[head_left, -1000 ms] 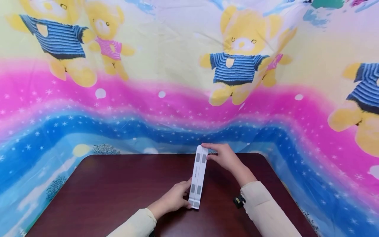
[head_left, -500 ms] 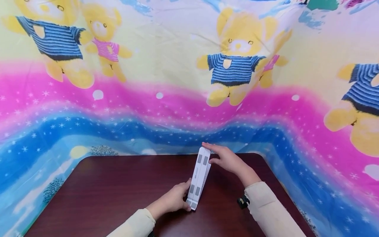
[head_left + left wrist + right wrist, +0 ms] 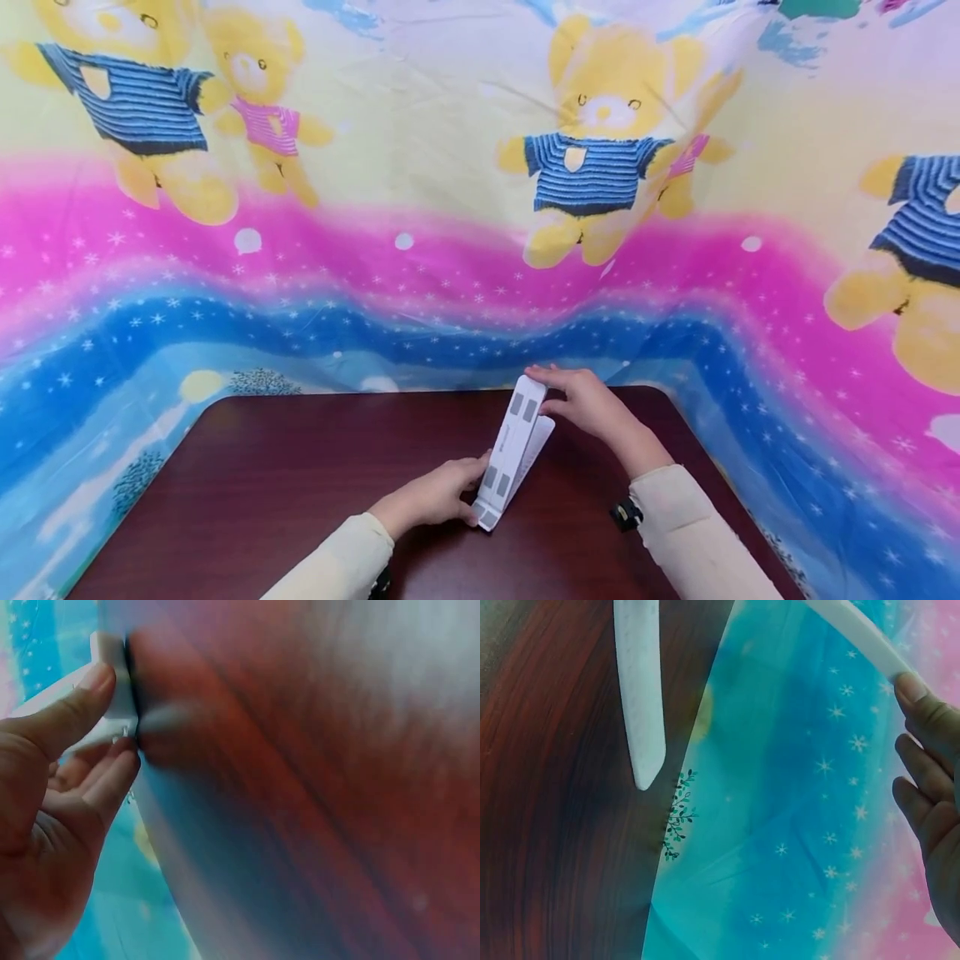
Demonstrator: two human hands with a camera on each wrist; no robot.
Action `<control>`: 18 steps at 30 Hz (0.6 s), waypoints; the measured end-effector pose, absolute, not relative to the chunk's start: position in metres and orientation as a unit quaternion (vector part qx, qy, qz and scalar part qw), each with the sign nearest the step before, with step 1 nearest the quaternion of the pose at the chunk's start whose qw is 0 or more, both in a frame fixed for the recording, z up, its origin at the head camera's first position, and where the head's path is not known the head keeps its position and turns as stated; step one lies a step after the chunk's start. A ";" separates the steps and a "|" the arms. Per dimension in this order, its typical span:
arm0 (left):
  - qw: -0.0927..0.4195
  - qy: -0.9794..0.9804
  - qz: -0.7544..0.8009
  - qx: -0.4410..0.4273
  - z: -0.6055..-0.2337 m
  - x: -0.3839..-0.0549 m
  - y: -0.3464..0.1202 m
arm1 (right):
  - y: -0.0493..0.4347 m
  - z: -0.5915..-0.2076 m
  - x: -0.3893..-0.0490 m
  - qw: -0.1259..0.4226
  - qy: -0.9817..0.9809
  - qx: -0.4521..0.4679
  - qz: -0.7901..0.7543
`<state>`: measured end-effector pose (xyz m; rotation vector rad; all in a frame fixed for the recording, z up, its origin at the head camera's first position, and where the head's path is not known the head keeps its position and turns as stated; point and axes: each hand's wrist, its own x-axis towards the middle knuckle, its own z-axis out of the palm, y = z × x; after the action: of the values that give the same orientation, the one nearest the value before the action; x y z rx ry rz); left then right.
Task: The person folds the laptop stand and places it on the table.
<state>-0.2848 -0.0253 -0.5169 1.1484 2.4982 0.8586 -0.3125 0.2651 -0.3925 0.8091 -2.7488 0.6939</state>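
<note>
A white folding laptop stand with grey pads stands tilted over the table, its upper end leaning away to the right. A second white section is spread apart behind the padded one. My left hand pinches the stand's lower end; in the left wrist view the thumb lies on it, with fingers on the other side. At the upper end, my right hand holds the padded section between thumb and fingers. The right wrist view has one white leg hanging free of the right hand.
A dark reddish-brown table with rounded far corners lies under both hands. Behind and beside it hangs a cloth printed with bears and snowflakes. A small black device sits at the right cuff.
My right hand has moved slightly to the right, tilting the stand's upper end that way. The rear section has come into sight and spread from the padded one. The left hand stays nearly in place.
</note>
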 end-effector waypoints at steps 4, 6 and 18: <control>0.108 0.869 0.280 0.392 -0.516 -0.283 -0.027 | 0.265 -0.387 -0.306 0.090 -0.937 0.259 0.217; 0.094 0.876 0.285 0.378 -0.517 -0.276 -0.026 | 0.266 -0.385 -0.305 0.082 -0.938 0.266 0.207; -0.003 0.910 0.312 0.274 -0.518 -0.230 -0.003 | 0.271 -0.386 -0.312 0.036 -0.916 0.305 0.258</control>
<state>-0.2300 -0.0031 -0.5181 0.8636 2.8635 0.9822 -0.3121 0.2715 -0.3864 0.9358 -2.8144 0.7910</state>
